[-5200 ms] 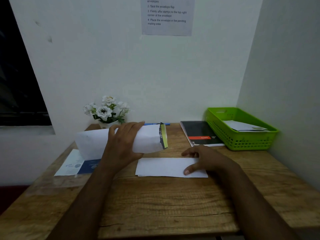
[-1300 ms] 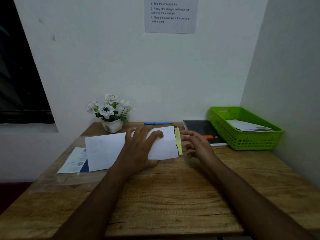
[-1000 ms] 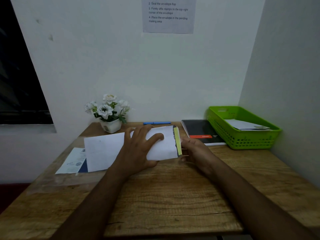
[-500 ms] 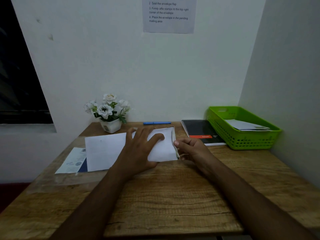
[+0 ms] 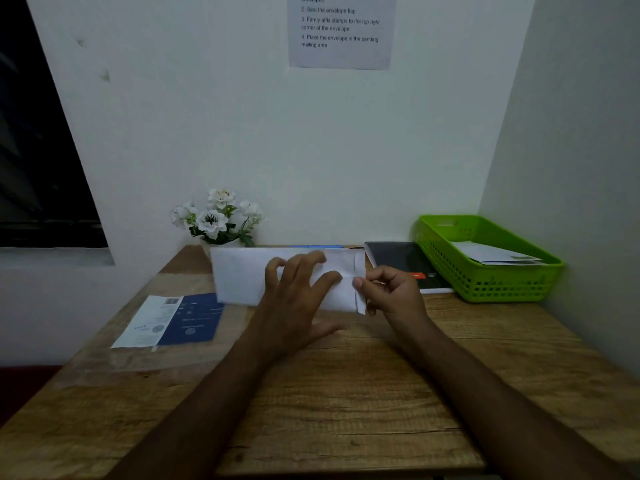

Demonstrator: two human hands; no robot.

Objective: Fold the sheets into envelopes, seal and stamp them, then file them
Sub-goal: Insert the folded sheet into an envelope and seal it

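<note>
A long white envelope (image 5: pixel 239 278) is held tilted just above the wooden table (image 5: pixel 346 393), its top edge hiding the flower pot. My left hand (image 5: pixel 298 299) grips its middle, fingers spread over the face and thumb underneath. At the envelope's right end my right hand (image 5: pixel 391 292) pinches the folded-over flap (image 5: pixel 360 268) between thumb and fingers. No yellow adhesive strip shows. The sheet inside is hidden.
A green basket (image 5: pixel 485 289) at the back right holds white envelopes (image 5: pixel 491 254). Left of it lies a black notebook (image 5: pixel 398 258). White flowers (image 5: pixel 218 216) and a blue pen (image 5: pixel 318 246) sit by the wall. A blue-and-white printed sheet (image 5: pixel 176 320) lies at the left.
The flap with its yellow strip has been folded over onto the envelope. The envelope has lifted off the table and tilted up, and my right hand now pinches its flap end.
</note>
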